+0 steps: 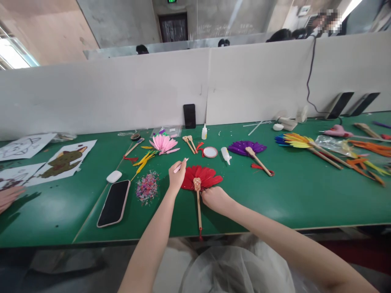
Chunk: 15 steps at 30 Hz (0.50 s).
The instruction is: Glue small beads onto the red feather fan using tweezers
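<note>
The left hand (176, 178) has its grip closed around a thin pink stick (177, 168), up by the left edge of the red fan (210, 176). The right hand (217, 200) has its fingers curled, close to the red fan's wooden handle (199, 211). I cannot tell if its grip is pinching anything. The red fan lies on the green table (259, 207) between the two hands, with its handle pointing toward the person. Left of the red fan is a pile of tiny colorful bits (147, 187), and farther left is a phone (113, 203). Behind the red fan are a round dish (210, 152) and a standing white bottle (204, 132). Pink feathers (164, 144) lie behind it to the left. A purple fan (244, 147) lies behind it to the right.
</note>
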Each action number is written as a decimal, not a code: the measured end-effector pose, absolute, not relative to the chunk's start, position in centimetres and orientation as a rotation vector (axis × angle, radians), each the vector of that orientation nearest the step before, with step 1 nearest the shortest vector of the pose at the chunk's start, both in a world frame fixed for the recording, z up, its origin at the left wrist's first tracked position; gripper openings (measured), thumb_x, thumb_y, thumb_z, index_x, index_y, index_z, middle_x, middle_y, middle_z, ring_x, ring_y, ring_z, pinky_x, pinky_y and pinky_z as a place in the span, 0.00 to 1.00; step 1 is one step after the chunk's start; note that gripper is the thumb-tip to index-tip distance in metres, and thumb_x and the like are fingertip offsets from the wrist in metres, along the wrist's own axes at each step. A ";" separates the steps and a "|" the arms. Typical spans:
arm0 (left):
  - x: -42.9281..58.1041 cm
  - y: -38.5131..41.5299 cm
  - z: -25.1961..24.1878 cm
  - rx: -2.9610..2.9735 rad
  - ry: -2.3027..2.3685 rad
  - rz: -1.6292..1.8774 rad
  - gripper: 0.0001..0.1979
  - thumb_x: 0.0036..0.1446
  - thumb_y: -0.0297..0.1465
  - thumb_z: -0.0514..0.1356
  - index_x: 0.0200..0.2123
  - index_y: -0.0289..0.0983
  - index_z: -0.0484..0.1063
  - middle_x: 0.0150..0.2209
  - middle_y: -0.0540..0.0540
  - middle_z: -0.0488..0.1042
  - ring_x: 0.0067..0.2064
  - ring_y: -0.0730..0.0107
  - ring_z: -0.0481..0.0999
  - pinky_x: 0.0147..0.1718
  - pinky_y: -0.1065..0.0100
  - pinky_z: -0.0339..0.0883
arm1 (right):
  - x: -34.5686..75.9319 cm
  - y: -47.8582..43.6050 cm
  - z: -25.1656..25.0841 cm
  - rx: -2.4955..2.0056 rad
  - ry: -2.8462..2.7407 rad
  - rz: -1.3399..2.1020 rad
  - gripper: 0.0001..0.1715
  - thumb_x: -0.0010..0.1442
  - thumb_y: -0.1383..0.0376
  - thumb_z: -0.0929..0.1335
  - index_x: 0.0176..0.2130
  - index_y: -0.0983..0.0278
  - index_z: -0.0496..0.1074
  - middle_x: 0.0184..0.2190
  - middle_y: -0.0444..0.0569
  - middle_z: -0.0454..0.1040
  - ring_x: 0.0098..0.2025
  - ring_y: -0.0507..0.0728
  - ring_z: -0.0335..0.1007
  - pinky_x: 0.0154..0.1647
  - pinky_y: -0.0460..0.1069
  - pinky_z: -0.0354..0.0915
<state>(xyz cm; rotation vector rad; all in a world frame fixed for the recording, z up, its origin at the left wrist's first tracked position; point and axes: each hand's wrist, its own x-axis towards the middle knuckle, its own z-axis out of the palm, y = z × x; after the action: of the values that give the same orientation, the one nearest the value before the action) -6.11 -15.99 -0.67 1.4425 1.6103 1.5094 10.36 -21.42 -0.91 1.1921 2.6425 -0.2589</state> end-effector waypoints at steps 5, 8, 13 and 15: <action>-6.3 -16.0 -0.8 1.436 1.625 1.521 0.23 0.56 0.40 0.57 0.13 0.37 0.58 0.13 0.54 0.58 0.19 0.77 0.58 0.21 0.71 0.52 | 11.2 -21.8 0.7 1.294 2.701 -0.296 0.13 0.63 0.62 0.66 0.43 0.70 0.70 0.39 0.51 0.74 0.38 0.55 0.72 0.40 0.53 0.70; -6.2 -16.2 -0.7 1.428 1.629 1.527 0.23 0.56 0.40 0.57 0.13 0.37 0.58 0.13 0.54 0.58 0.19 0.77 0.58 0.22 0.72 0.52 | 11.6 -24.4 3.2 1.400 2.769 -0.332 0.09 0.63 0.69 0.64 0.34 0.71 0.72 0.30 0.50 0.74 0.32 0.54 0.72 0.35 0.52 0.69; -5.9 -16.4 -0.3 1.430 1.627 1.507 0.24 0.57 0.41 0.56 0.13 0.37 0.57 0.13 0.54 0.55 0.19 0.78 0.56 0.21 0.72 0.50 | 11.0 -31.9 6.4 1.101 3.040 -0.671 0.08 0.59 0.66 0.67 0.29 0.66 0.71 0.25 0.44 0.72 0.26 0.51 0.69 0.26 0.46 0.66; -5.8 -16.4 -0.3 1.440 1.629 1.492 0.24 0.57 0.41 0.56 0.14 0.36 0.56 0.13 0.55 0.55 0.19 0.78 0.56 0.22 0.72 0.50 | 10.6 -34.1 6.9 0.918 3.171 -0.888 0.11 0.63 0.62 0.65 0.42 0.66 0.71 0.39 0.49 0.73 0.35 0.52 0.71 0.35 0.50 0.70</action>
<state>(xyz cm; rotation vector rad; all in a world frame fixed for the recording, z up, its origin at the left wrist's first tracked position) -5.83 -16.37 -0.32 1.4397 1.6291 1.4922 10.65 -34.15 6.93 0.9182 3.1708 -0.8877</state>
